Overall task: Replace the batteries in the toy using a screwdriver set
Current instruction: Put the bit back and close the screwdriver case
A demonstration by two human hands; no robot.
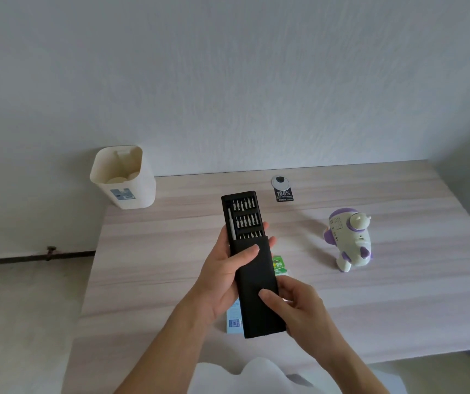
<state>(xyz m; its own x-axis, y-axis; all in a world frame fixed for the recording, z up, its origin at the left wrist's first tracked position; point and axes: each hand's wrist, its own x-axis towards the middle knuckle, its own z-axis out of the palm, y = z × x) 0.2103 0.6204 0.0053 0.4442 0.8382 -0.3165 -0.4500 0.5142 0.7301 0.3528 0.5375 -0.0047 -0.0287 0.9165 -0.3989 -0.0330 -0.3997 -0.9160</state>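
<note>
1. Above the middle of the table (398, 294), nearer its front edge than its back edge, the screwdriver set (256, 277) is held up in both hands, clear of the surface.
2. Its inner tray (243, 211) sticks out of the far end of the black sleeve (262, 317), showing rows of bits (246, 220) and a slim grey driver handle (231, 227) along the tray's left side.
3. The left hand (222, 277) grips the black sleeve near its open end: the thumb lies flat on the front face, and the fingers curl round behind, their tips showing past the right edge.
4. The right hand (299, 308) grips the lower part of the black sleeve, thumb pressed on the front and the other fingers curled behind it.
5. The toy (351, 241), white with purple parts, stands toward the table's right edge, well apart from the hands.
6. A green battery pack (279, 265) lies on the table, partly hidden behind the sleeve.
7. A white and blue box (234, 319) lies below the left hand, near the front edge.
8. A cream bin (125, 180) stands at the back left corner.
9. A round cable port (280, 181) with a black sticker (284, 194) just in front of it sits at the back edge.
</note>
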